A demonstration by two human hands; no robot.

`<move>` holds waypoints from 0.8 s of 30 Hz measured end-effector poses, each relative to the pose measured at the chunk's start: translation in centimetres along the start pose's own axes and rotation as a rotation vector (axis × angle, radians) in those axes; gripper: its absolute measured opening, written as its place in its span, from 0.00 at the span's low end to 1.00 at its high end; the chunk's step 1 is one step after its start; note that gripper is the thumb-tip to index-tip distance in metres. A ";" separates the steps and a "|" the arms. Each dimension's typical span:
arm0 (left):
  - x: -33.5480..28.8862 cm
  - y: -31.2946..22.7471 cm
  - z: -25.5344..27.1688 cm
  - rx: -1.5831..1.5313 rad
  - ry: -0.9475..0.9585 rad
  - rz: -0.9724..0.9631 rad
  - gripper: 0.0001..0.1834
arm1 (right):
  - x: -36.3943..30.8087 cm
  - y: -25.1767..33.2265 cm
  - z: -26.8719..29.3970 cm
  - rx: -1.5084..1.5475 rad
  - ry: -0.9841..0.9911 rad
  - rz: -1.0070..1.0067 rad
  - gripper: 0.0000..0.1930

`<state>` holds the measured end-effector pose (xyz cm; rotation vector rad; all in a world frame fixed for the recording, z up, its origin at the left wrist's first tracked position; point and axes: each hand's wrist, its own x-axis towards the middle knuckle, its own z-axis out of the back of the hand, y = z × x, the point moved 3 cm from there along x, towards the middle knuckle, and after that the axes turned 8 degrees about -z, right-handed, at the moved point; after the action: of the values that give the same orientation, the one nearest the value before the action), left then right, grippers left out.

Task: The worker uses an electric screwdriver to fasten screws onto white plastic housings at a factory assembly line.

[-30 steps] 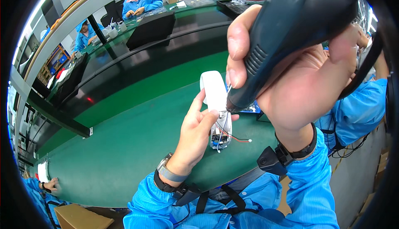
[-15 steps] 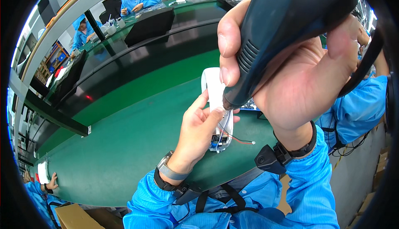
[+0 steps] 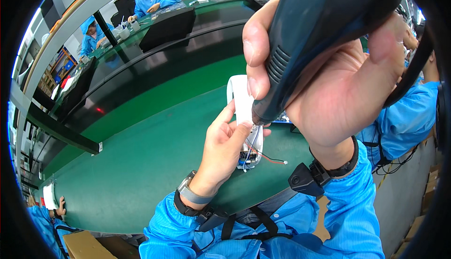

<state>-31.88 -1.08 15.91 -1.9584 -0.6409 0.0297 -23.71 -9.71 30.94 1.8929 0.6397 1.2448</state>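
Observation:
My right hand (image 3: 338, 90) is wrapped round a dark electric screwdriver (image 3: 300, 47), held tilted with its nose pointing down. The nose meets a white plastic housing (image 3: 242, 97) close to my left thumb; the exact contact spot is hidden. My left hand (image 3: 228, 139) grips the housing's side, thumb on top and fingers beneath. At the housing's near end sits a small circuit board (image 3: 248, 156). Thin red, black and blue wires (image 3: 270, 159) come out of it, one pair ending in a small white connector.
A green work table (image 3: 141, 165) spreads below my hands. Behind the housing lies a blue tray (image 3: 283, 117) with small parts, partly covered. A co-worker's blue sleeve (image 3: 408, 113) is close on the right. At far left another person's hand (image 3: 61, 207) is beside a white piece (image 3: 49, 195).
Both hands, the screwdriver and the housing stay nearly in place, with only a very slight shift. Across the table, a co-worker's hands have moved a little.

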 end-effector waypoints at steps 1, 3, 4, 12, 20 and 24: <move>0.1 0.1 -0.1 -0.003 0.004 -0.001 0.29 | -0.1 0.2 0.1 -0.005 0.000 0.000 0.19; 0.1 0.1 -0.2 -0.001 0.014 -0.004 0.29 | -0.2 0.3 0.0 -0.009 0.003 0.000 0.18; 0.1 0.1 -0.2 0.000 0.013 -0.004 0.29 | -0.1 0.2 -0.2 -0.008 0.006 -0.001 0.17; 0.1 0.0 -0.3 0.000 -0.001 -0.018 0.29 | 0.0 -0.1 -0.5 -0.011 0.020 -0.010 0.14; 0.1 -0.2 -0.2 0.013 0.003 -0.002 0.29 | -0.6 -0.1 -1.1 -0.016 0.034 -0.021 0.12; -0.1 -0.4 0.0 0.014 -0.029 0.004 0.29 | -0.6 -4.4 -0.4 0.040 -0.050 -0.147 0.10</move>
<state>-32.14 -1.00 16.26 -1.9483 -0.6538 0.0647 -24.34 -7.46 27.14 1.8675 0.7679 1.0958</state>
